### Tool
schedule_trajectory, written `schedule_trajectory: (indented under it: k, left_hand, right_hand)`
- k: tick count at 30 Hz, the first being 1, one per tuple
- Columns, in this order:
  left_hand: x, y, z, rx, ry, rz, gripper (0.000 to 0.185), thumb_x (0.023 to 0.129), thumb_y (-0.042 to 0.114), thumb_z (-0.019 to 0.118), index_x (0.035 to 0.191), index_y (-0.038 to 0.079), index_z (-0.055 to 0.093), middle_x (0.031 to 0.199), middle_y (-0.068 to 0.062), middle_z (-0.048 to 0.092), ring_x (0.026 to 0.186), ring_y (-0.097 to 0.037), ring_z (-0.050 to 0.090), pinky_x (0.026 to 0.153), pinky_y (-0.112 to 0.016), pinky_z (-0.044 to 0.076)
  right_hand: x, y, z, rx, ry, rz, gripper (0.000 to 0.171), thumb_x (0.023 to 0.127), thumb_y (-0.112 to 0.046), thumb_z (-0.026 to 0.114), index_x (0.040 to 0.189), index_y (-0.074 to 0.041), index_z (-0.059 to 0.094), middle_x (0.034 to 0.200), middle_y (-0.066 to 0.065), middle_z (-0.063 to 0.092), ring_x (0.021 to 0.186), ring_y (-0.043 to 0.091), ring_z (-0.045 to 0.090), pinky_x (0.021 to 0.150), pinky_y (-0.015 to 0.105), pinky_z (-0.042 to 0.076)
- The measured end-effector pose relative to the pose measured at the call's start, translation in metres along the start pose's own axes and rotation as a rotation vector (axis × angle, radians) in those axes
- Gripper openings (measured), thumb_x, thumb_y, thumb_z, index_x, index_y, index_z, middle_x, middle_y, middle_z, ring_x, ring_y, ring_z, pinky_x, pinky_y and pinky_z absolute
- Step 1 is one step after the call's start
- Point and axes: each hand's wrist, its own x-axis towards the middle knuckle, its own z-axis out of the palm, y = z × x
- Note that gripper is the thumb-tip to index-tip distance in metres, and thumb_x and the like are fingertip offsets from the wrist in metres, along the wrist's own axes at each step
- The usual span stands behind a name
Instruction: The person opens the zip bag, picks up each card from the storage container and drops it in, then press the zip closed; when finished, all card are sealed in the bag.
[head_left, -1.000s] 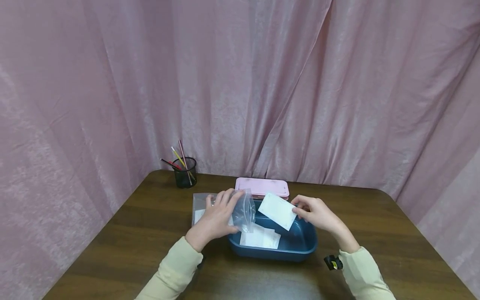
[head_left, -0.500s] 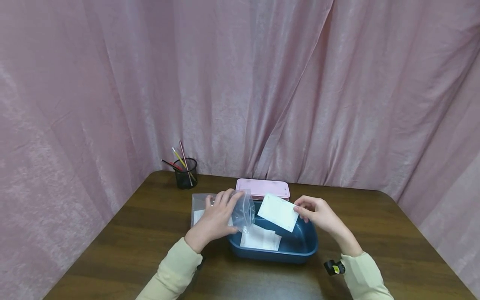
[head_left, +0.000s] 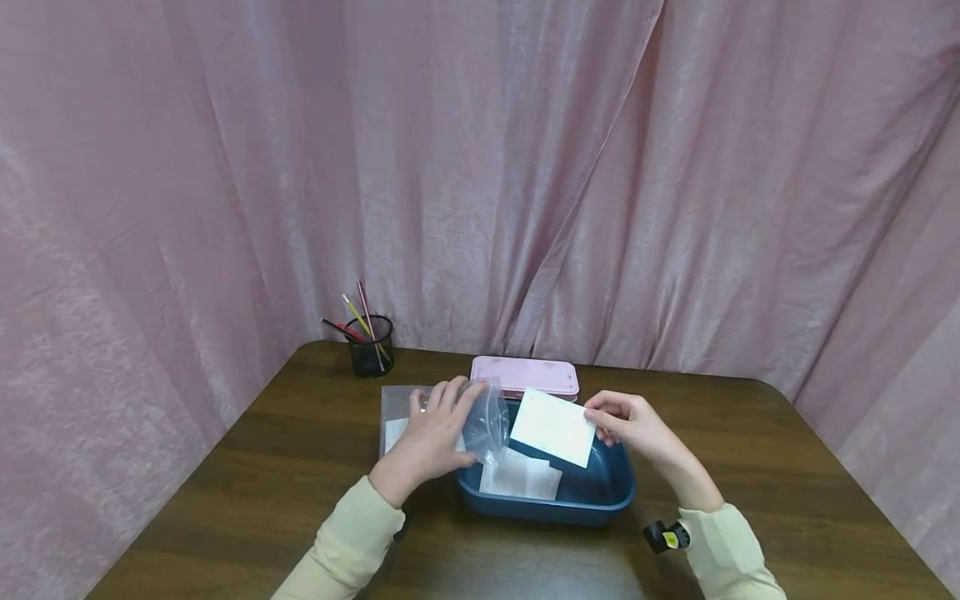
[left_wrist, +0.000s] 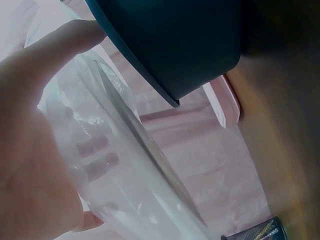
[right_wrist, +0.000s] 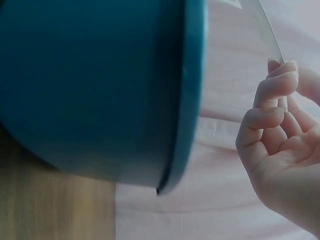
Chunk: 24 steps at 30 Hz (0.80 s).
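Observation:
In the head view my left hand (head_left: 431, 429) grips a clear plastic bag (head_left: 491, 421) near its mouth, tilted over the left side of a blue basin (head_left: 543, 507). White packets show through the bag's far end; the left wrist view shows the thumb and fingers around the clear plastic (left_wrist: 125, 165). My right hand (head_left: 633, 425) pinches one flat white packet (head_left: 553, 427) by its right edge, above the basin. Only the thin edge of this packet (right_wrist: 270, 32) shows in the right wrist view. Several white packets (head_left: 519, 477) lie inside the basin at its front left.
Behind the basin lies a pink case (head_left: 525, 375). A black mesh pen cup (head_left: 371, 354) with pencils stands at the back left of the brown wooden table (head_left: 750, 450). Pink curtains (head_left: 480, 167) hang behind the table.
The white packet in my right hand has tilted and shifted slightly left and down. My left hand keeps its grip on the bag in nearly the same place.

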Motion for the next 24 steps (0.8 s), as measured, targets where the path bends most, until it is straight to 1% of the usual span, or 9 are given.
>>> schedule_trajectory:
  k: [7, 15, 21, 24]
  left_hand:
    - [-0.001, 0.004, 0.001, 0.022, 0.025, 0.032, 0.101, 0.068, 0.036, 0.087, 0.147, 0.025, 0.027, 0.148, -0.014, 0.036, 0.134, -0.036, 0.036, 0.104, -0.07, 0.025]
    - [-0.002, 0.012, 0.001, 0.039, 0.031, 0.045, 0.1, 0.068, 0.034, 0.087, 0.148, 0.025, 0.027, 0.149, -0.015, 0.036, 0.135, -0.036, 0.036, 0.105, -0.07, 0.026]
    - [-0.003, 0.019, 0.002, 0.096, 0.046, 0.076, 0.101, 0.067, 0.038, 0.087, 0.148, 0.024, 0.028, 0.148, -0.015, 0.038, 0.134, -0.035, 0.038, 0.103, -0.067, 0.029]
    - [-0.003, 0.022, 0.003, 0.104, 0.047, 0.085, 0.102, 0.067, 0.039, 0.087, 0.148, 0.023, 0.028, 0.147, -0.015, 0.039, 0.134, -0.034, 0.039, 0.103, -0.067, 0.029]
  right_hand:
    - [0.004, 0.001, 0.011, 0.024, -0.046, 0.031, 0.025, 0.096, -0.017, 0.06, 0.103, 0.007, 0.061, 0.065, -0.005, 0.056, 0.056, 0.006, 0.054, 0.054, 0.025, 0.05]
    - [0.006, -0.002, 0.021, 0.04, -0.078, 0.051, 0.027, 0.096, -0.019, 0.06, 0.104, 0.006, 0.061, 0.065, -0.006, 0.057, 0.058, 0.006, 0.054, 0.056, 0.023, 0.05]
    - [0.008, -0.002, 0.032, 0.064, -0.088, 0.053, 0.027, 0.095, -0.018, 0.061, 0.105, 0.008, 0.062, 0.067, -0.001, 0.057, 0.058, 0.006, 0.054, 0.056, 0.022, 0.05]
    - [0.008, -0.004, 0.037, 0.072, -0.087, 0.044, 0.028, 0.095, -0.017, 0.061, 0.105, 0.009, 0.062, 0.068, 0.001, 0.057, 0.059, 0.006, 0.054, 0.056, 0.023, 0.05]
